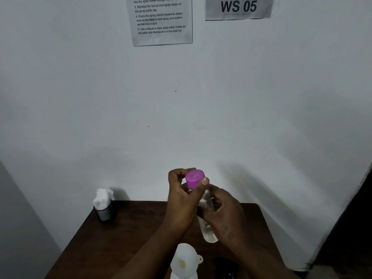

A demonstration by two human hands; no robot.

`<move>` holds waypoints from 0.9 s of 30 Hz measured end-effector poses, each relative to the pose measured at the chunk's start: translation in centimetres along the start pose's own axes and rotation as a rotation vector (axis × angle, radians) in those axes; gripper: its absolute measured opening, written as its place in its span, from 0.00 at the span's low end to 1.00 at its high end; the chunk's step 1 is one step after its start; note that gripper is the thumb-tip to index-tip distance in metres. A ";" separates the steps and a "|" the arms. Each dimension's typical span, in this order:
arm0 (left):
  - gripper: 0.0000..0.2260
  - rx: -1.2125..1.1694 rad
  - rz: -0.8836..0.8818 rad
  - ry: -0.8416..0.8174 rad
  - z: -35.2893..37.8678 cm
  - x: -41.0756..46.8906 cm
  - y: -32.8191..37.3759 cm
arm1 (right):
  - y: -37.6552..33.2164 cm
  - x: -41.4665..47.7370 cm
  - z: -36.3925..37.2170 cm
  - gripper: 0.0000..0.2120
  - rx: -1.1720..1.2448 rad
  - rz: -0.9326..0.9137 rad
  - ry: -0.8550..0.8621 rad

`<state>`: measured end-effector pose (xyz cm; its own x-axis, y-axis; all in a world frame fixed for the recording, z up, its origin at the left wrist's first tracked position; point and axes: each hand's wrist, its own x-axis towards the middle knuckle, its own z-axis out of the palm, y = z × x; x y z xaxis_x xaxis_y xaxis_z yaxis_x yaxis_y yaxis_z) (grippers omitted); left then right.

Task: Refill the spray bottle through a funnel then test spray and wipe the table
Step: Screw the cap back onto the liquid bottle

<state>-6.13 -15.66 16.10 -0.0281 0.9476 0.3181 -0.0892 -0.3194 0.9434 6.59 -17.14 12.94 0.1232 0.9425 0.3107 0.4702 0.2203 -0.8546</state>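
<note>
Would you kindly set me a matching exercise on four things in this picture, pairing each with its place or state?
Things:
1. cap
2. funnel
3. tissue
4. clear bottle

Places or states:
A. stuffed in a dark cup at the far left of the table
B. gripped round its body by the right hand
C. white, lowest in the view, no hand on it
D. magenta, pinched by the left hand

Pairs: 1-D, 2-C, 3-A, 4-B.
</note>
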 end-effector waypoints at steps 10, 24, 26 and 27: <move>0.15 -0.075 -0.014 0.032 0.3 -0.6 0.6 | -0.4 -0.1 0.1 0.27 0.017 -0.024 -0.012; 0.19 -0.074 0.013 0.020 0.1 -0.6 0.9 | -0.6 0.0 0.0 0.29 0.033 -0.018 -0.027; 0.21 -0.042 0.024 0.027 0.0 -0.7 1.0 | -0.7 0.0 -0.1 0.31 0.033 -0.003 -0.026; 0.21 -0.022 0.028 0.029 0.0 -0.7 1.0 | -0.8 0.0 -0.1 0.33 0.026 0.009 -0.031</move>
<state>-6.17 -16.65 16.84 -0.0600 0.9382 0.3409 -0.1099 -0.3457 0.9319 6.30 -17.35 13.63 0.1002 0.9516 0.2906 0.4461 0.2181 -0.8680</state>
